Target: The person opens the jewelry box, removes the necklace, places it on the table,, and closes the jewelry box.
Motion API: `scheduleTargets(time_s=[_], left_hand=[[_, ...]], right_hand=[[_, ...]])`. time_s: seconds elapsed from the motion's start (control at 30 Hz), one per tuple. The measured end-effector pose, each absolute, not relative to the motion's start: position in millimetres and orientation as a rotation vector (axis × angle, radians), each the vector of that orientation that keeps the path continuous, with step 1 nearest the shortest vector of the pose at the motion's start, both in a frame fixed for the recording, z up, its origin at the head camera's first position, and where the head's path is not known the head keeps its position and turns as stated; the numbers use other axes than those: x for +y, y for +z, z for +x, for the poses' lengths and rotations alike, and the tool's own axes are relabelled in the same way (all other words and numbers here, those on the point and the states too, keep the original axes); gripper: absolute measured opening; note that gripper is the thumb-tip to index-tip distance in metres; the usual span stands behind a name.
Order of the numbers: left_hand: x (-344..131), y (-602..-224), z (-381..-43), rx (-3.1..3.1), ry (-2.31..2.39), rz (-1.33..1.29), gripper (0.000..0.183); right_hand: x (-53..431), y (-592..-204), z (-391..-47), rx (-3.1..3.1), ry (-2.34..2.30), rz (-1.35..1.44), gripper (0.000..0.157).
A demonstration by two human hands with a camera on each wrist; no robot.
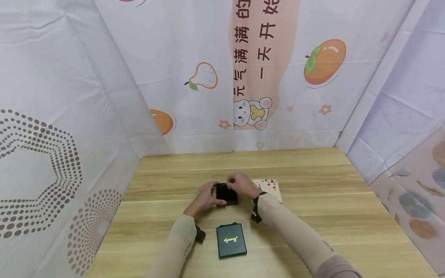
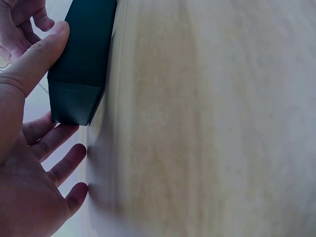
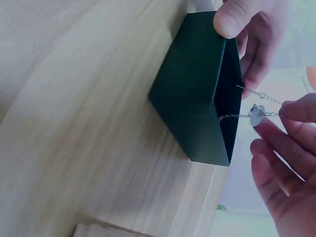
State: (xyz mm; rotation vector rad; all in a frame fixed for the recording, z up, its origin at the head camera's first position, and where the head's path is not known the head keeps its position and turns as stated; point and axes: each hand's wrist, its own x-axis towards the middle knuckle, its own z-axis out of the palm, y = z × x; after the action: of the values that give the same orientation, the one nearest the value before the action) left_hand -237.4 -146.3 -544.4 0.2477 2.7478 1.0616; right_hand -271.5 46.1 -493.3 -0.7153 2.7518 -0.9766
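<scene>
A dark green open jewelry box (image 1: 221, 198) stands on the wooden table. My left hand (image 1: 206, 197) holds it, with the thumb on its near side and fingertips at its left end. From inside the box rises a thin silver chain (image 3: 261, 94) with a small pale charm (image 3: 256, 114) on it. Over the box opening, my right hand (image 1: 242, 186) pinches the chain between thumb and index finger. Part of the chain is hidden inside the box. Nearer to me lies the green lid (image 1: 231, 240), marked "Jewelry" in gold letters.
A flat cream piece with red blossoms (image 1: 270, 187) lies right of the box, partly behind my right wrist. The wooden table (image 1: 313, 173) meets a printed white curtain (image 1: 194, 127) at its back edge. More curtains hang at both sides.
</scene>
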Motion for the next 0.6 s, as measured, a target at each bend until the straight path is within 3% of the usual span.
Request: scheduleTargets(time_s=[0.6], left_hand=[[-146.9,-539.2,-235.3,2.724,1.101,0.232,0.088]], right_hand=[[52.5,-484.3,-274.2,2.615,-1.288,-0.647,0.017]])
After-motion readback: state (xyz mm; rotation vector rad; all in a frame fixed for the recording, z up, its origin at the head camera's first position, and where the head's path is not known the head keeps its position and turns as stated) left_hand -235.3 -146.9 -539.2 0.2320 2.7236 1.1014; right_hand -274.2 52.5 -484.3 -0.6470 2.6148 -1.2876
